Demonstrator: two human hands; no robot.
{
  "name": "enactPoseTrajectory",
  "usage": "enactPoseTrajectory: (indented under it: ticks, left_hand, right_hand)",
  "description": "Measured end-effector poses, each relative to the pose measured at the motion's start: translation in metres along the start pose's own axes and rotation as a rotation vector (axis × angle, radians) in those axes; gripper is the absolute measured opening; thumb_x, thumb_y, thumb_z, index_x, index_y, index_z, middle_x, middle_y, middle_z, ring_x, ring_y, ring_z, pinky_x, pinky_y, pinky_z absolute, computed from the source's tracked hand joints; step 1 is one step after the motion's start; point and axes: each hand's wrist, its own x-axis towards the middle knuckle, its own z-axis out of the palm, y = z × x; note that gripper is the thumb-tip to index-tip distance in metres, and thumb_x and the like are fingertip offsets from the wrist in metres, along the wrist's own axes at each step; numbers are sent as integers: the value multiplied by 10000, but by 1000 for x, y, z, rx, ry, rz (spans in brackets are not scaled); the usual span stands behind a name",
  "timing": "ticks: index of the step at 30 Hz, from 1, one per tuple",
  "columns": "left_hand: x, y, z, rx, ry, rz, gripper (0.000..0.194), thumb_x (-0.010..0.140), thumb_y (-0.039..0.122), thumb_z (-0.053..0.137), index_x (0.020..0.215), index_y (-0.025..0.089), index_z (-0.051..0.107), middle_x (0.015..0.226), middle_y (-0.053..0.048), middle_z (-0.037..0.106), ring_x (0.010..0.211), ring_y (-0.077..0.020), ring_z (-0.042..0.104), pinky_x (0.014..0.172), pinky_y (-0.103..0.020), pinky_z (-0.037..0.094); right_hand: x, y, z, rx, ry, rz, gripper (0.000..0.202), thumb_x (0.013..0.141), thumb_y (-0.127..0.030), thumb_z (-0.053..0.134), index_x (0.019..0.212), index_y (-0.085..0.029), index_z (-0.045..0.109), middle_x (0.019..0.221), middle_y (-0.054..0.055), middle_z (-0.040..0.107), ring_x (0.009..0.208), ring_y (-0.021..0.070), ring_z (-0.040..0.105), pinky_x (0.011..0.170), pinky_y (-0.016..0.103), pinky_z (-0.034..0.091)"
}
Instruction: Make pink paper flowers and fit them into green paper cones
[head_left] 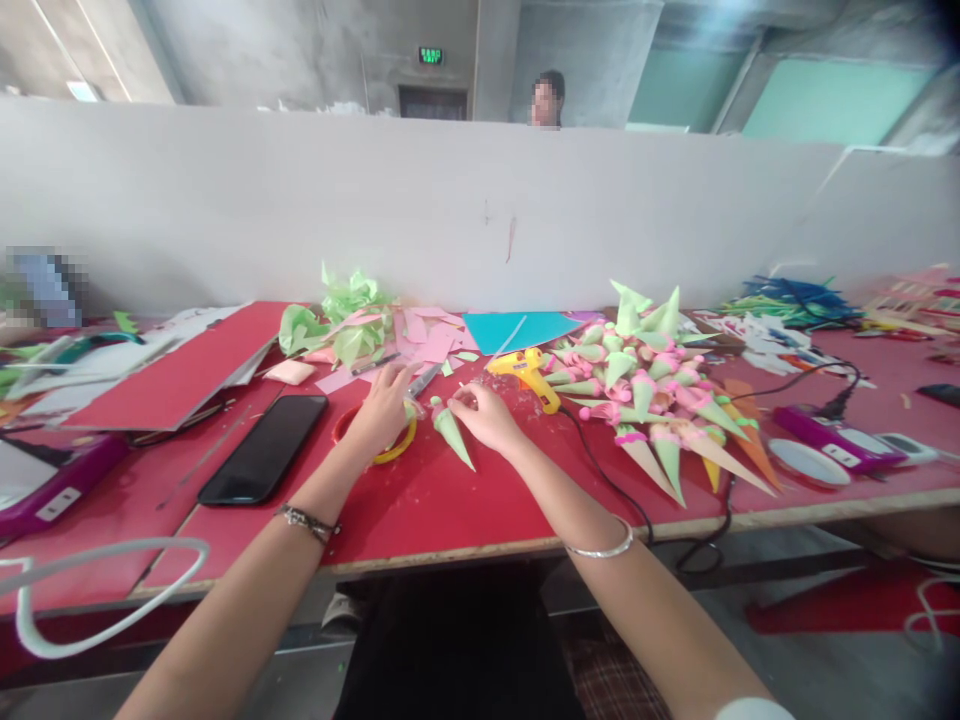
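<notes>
My left hand (384, 408) reaches over a yellow tape roll (396, 446) with its fingers stretched forward and apart. A grey blade-like tool (426, 380) lies by its fingertips; I cannot tell whether they touch. My right hand (486, 415) has its fingers bent in a pinch at the upper edge of a light green paper cone (454, 438). The cone points down towards me, with a small round knob at its top. Just beyond that hand lies a yellow glue gun (526, 374), its nozzle facing left.
A pile of green, pink and orange paper cones (645, 385) covers the right side. Left are a black phone (264, 450) and red board (180, 365). Pink paper scraps (431, 335), green paper (352, 315) and a blue sheet (517, 330) lie behind. A purple power strip (832, 438) sits right.
</notes>
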Motion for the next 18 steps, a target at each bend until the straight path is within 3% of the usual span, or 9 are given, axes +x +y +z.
enactPoseTrajectory:
  ticks: [2, 6, 11, 18]
  left_hand:
    - [-2, 0, -3, 100, -50, -48, 428, 789, 190, 395, 1212, 126, 393, 1114, -156, 487, 1070, -274, 439, 870, -408, 378]
    - [-4, 1, -15, 210, -223, -187, 674, 711, 499, 512, 1254, 135, 348, 1033, -161, 568, 947, -319, 536, 731, -375, 430]
    - [0, 1, -24, 177, -307, -111, 717, 712, 429, 535, 1302, 118, 271, 818, -95, 637, 740, -260, 608, 621, -299, 427]
    - [1, 1, -21, -83, -202, 24, 571, 749, 371, 515, 1251, 181, 322, 949, -80, 630, 836, -221, 603, 681, -289, 447]
  right_hand:
    - [1, -1, 0, 6, 58, -76, 110, 717, -292, 518, 692, -185, 523, 715, 20, 574, 695, 149, 525, 669, 302, 410]
    - [1, -5, -2, 71, 106, -160, 88, 741, -265, 490, 724, -187, 528, 738, 27, 570, 696, 148, 526, 648, 287, 423]
    - [-2, -11, -4, 86, 101, -230, 100, 755, -249, 481, 743, -177, 549, 780, 36, 566, 723, 146, 531, 649, 273, 429]
    - [-5, -16, -3, 197, -115, -289, 151, 762, -193, 476, 864, -216, 584, 860, 17, 599, 793, 141, 568, 691, 269, 463]
